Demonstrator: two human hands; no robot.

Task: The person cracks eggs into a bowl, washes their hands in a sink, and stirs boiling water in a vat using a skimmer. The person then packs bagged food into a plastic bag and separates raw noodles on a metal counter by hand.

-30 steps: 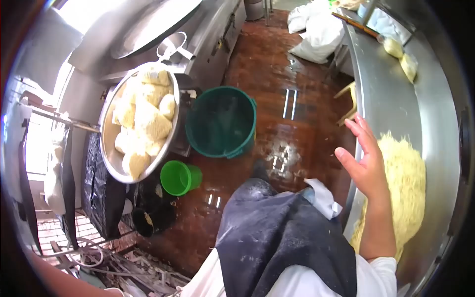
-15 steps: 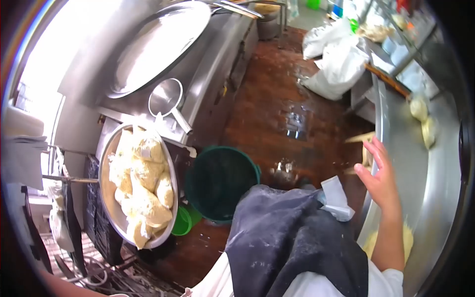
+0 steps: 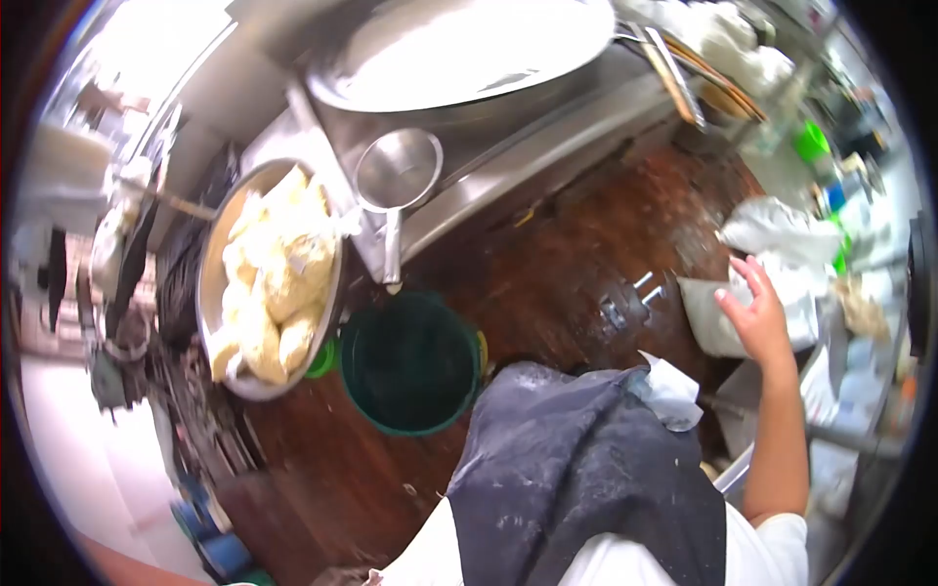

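Note:
My right hand [image 3: 758, 317] is raised at the right, fingers apart, with nothing held. It appears in front of white sacks [image 3: 713, 317] by the floor; I see no contact. Only a strip of my left forearm shows at the lower left edge, and that hand is out of view. At the left, an oval metal basin [image 3: 208, 317] is heaped with pale yellow, dough-like lumps [image 3: 278, 269]. A dark green bucket [image 3: 410, 366] stands on the floor in front of me. My dark apron [image 3: 586, 459] has pale smudges and a white paper or cloth [image 3: 674, 391] at its side.
A long-handled metal pan [image 3: 399, 171] sits on the steel counter [image 3: 508, 171], below a large, shallow metal vessel [image 3: 469, 49]. Long-handled utensils [image 3: 674, 83] lie at the counter's far end. The brown floor [image 3: 547, 264] looks wet in places. Racks stand at the left.
My view has turned left, so the counter and sacks sit further right and the steel trough has mostly left view. My right hand stays raised with its fingers apart.

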